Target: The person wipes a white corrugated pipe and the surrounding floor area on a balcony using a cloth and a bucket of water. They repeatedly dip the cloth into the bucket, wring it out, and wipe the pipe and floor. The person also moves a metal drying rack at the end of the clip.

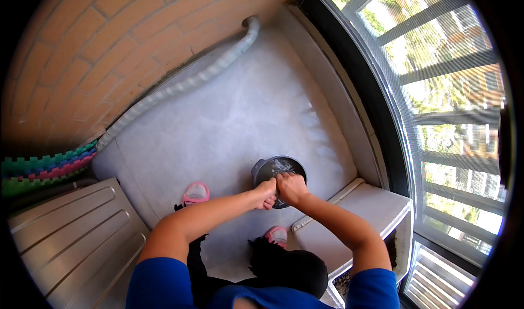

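Observation:
Both my arms reach forward over a dark grey bucket (256, 169) standing on the floor, with water (281, 164) and pale suds or reflections in it. My left hand (266, 194) is closed in a fist above the bucket's left side. Right beside it, nearly touching, my right hand (292, 188) is closed too, over the middle of the bucket. Whatever the fingers grip, if anything, is hidden by the hands.
Beyond the bucket spreads the grey floor (218, 112), with a ribbed hose (188, 81) along the brick wall (109, 42). Foam mats (49, 164) and a metal panel (76, 238) lie left. A white box-like planter (355, 213) and barred window (447, 118) stand right.

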{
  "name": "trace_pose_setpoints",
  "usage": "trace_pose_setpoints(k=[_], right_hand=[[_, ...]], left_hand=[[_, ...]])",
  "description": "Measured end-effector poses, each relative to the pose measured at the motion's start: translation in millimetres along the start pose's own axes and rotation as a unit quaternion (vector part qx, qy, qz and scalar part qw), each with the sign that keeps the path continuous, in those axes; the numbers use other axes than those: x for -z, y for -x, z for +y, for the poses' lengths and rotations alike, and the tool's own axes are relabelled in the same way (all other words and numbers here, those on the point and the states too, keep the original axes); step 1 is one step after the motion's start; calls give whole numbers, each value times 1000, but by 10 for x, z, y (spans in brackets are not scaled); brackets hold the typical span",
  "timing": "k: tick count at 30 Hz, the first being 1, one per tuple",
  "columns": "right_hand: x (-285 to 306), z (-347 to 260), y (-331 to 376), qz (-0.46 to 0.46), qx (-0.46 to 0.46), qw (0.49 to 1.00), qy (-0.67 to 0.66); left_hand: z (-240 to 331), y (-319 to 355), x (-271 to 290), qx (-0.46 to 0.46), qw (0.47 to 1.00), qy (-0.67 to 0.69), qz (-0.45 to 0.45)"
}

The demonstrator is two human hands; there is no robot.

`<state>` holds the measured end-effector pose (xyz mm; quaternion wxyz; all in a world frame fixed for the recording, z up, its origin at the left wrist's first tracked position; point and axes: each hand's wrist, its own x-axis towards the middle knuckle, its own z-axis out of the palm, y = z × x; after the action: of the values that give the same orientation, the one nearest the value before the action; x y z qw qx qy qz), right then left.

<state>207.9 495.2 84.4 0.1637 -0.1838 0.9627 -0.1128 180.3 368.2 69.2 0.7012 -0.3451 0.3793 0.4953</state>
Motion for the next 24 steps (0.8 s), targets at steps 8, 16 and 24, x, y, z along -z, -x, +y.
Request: trace_pose_setpoints(k=[8,16,24], right_hand=[[698,486,333,-65,-161,922,-345],[1010,678,183,-50,-157,750,-640],[891,793,-386,49,-208,876,-432]], left_hand=[[-124,712,422,-136,963,-198,126],[-253,144,459,-249,961,-70,95],[-352,13,607,-273,957,-48,88]])
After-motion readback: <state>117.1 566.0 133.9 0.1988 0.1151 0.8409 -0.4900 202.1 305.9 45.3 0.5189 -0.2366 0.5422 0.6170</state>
